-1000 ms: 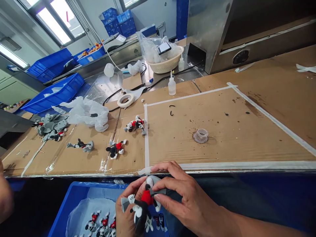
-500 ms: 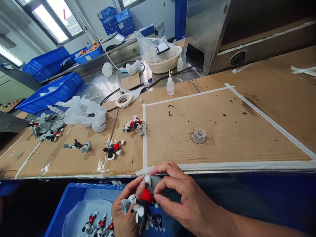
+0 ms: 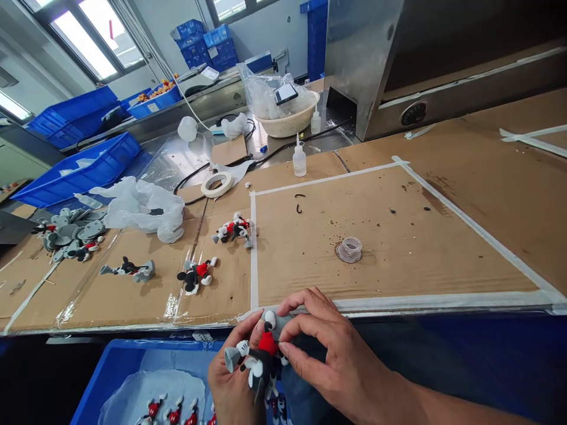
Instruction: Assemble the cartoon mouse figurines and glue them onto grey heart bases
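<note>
The person's left hand point(image 3: 233, 369) curls around a mouse figure point(image 3: 267, 343) with red shorts, held off the near edge of the cardboard-covered table point(image 3: 425, 254), above the right part of a blue bin point(image 3: 146, 343). The figure leans with its head toward the near side and its feet toward the far side, where a gray base point(image 3: 283, 320) shows behind a white shoe. A gray horn point(image 3: 231, 359) sticks out to the left beside a white-gloved hand of the figure. The person's right hand point(image 3: 330, 348) comes in from the right, thumb and forefinger pinching at the figure's side beside the shorts; the exact bit between the fingertips is too small to tell. In the bin, more red-shorted figures point(image 3: 191, 416) lie on a pale sheet point(image 3: 172, 386). On the left part of the table lie a figure with a horn and a base point(image 3: 128, 269), another figure point(image 3: 202, 271) to its right, and a cluster of figures point(image 3: 234, 229) touching a white tape line point(image 3: 254, 254). Farther left is a heap of gray bases point(image 3: 73, 231), near a crumpled plastic bag point(image 3: 137, 206). Right of the tape line, a clear little cup point(image 3: 351, 249) stands, with two black curved pieces point(image 3: 299, 195) farther off and a squeeze bottle point(image 3: 300, 161) beyond them.
</note>
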Demonstrator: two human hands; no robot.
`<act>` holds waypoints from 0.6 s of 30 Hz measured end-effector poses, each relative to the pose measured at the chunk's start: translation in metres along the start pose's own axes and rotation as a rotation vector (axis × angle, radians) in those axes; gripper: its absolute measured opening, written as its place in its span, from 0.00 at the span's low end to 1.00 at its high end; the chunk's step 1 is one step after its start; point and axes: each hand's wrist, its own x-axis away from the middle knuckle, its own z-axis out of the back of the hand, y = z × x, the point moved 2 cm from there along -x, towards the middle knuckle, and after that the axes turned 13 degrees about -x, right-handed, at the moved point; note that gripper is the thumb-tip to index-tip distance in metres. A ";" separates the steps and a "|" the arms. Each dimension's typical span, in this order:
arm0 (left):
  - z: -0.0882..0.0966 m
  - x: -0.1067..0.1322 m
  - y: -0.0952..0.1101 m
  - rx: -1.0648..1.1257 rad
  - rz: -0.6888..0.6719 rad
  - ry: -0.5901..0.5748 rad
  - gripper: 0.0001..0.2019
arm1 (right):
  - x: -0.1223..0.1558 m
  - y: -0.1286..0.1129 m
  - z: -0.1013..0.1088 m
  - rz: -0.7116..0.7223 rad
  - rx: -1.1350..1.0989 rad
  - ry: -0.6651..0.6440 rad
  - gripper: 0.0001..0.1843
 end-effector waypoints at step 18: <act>-0.021 -0.007 0.005 0.149 0.065 -0.032 0.18 | -0.006 0.006 0.018 -0.118 -0.096 0.085 0.07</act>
